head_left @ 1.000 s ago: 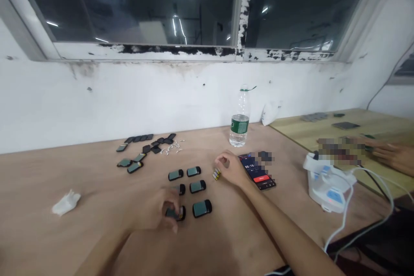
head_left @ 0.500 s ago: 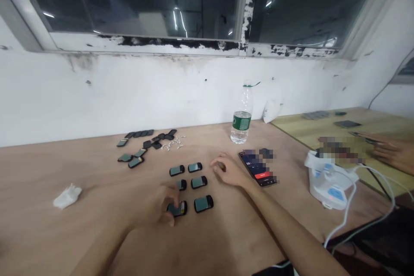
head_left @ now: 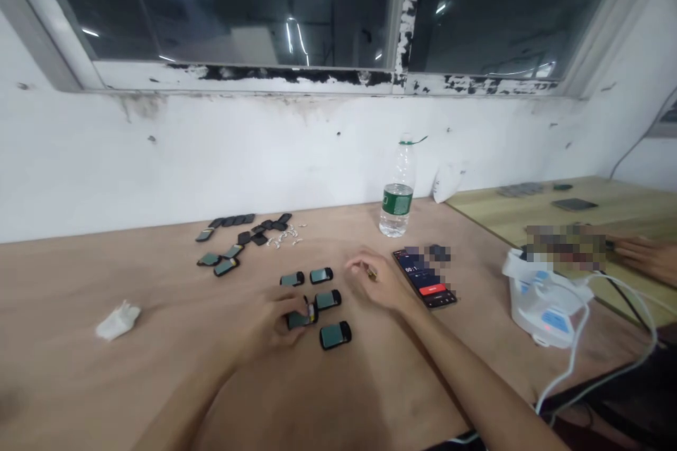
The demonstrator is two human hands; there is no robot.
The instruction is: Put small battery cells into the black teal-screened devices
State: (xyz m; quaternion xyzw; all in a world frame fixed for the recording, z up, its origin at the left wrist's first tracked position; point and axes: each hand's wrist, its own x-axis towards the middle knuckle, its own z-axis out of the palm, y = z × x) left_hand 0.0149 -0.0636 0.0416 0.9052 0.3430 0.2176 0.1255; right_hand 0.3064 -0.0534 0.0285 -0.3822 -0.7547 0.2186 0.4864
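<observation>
My left hand point(head_left: 275, 324) grips a small black device with a teal face point(head_left: 300, 318), lifted a little off the wooden table point(head_left: 159, 366). Several more of these devices lie in a grid beside it, one at the front point(head_left: 335, 335) and two at the back point(head_left: 321, 275). My right hand point(head_left: 378, 282) is to the right of the grid, fingers pinched on a small battery point(head_left: 370, 270). Just right of that hand lies a phone point(head_left: 426, 280) with a timer on its screen.
Another cluster of devices and black covers point(head_left: 233, 243) with small white bits lies further back left. A crumpled tissue point(head_left: 117, 320) is at the left. A water bottle point(head_left: 398, 190) stands by the wall. A white machine with cables point(head_left: 542, 296) sits right. Another person's hand point(head_left: 642, 257) rests on the neighbouring table.
My left hand has picked the front-left device up from the grid and raised it. My right hand has closed on a battery from the small pile and lifted it.
</observation>
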